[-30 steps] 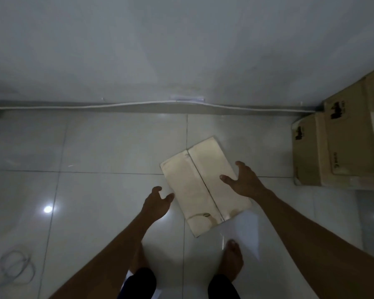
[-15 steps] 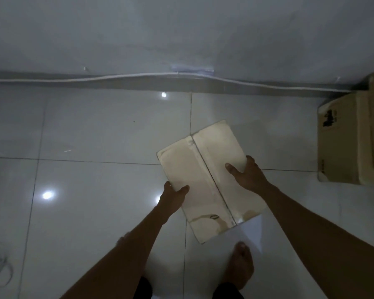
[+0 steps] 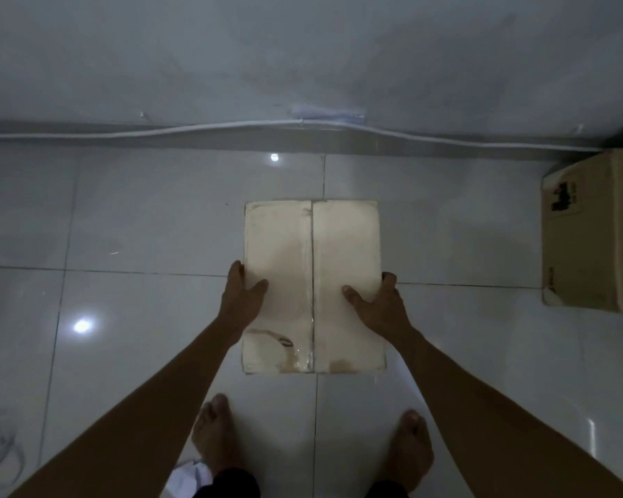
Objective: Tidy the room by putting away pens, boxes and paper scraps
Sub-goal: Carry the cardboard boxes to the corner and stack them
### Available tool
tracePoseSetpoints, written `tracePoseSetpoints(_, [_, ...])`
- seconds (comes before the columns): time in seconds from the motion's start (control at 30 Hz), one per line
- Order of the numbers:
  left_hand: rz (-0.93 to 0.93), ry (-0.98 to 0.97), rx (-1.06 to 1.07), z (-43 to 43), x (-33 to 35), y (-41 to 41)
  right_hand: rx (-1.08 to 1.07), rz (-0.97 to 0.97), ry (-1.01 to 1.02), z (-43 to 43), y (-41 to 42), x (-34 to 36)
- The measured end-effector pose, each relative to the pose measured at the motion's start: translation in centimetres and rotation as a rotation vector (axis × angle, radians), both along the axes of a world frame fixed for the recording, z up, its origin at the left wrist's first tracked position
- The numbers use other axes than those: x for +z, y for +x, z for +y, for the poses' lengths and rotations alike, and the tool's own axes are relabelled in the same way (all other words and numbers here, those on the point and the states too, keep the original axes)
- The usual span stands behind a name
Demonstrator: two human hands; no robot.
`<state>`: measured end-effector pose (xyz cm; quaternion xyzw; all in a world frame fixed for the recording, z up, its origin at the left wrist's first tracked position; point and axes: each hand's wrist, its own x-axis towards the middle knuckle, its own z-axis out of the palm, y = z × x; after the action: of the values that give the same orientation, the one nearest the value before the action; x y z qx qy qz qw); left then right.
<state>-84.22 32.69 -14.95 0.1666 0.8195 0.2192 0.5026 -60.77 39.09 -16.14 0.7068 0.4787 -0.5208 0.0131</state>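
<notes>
1. Box (image 3: 312,282), pale and closed with a taped seam down its top, sits between our two hands, above the tiled floor (image 3: 123,228) in front of our bare feet; whether it is lifted clear or resting on the tiles we cannot tell from above.
2. Our left hand (image 3: 241,300) clamps the left edge, thumb on the top face, fingers wrapped down the side; our right hand (image 3: 378,307) mirrors it on the right edge. Both are closed on the box, not spread.
3. We judge it light for its size: two hands hold it at mid-length with no visible strain.
4. Its cardboard looks stiff enough to carry by the sides, but the stained near end may be softened, so we keep our grip on the clean middle.
5. We avoid squeezing hard; the flaps meet at the seam and could buckle inward.
6. Another brown carton (image 3: 590,239) stands well apart at the right, against the wall (image 3: 303,48), a likely place to stack.
</notes>
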Motion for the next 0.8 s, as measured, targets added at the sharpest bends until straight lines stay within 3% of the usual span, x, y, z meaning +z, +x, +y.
tracePoseSetpoints(0.23, [-0.135,-0.039,0.003,-0.5,-1.5,-0.4,-0.087,0.123,-0.049,0.2,-0.5,-0.8])
tracePoseSetpoints(0.5, [-0.129,-0.075,0.059,-0.7,-0.9,-0.1,-0.095,0.088,-0.077,0.1,-0.6,0.5])
tracePoseSetpoints(0.8, [-0.166,-0.037,0.043,-0.3,5.4,1.4,-0.054,0.062,-0.046,1.1,1.0,8.0])
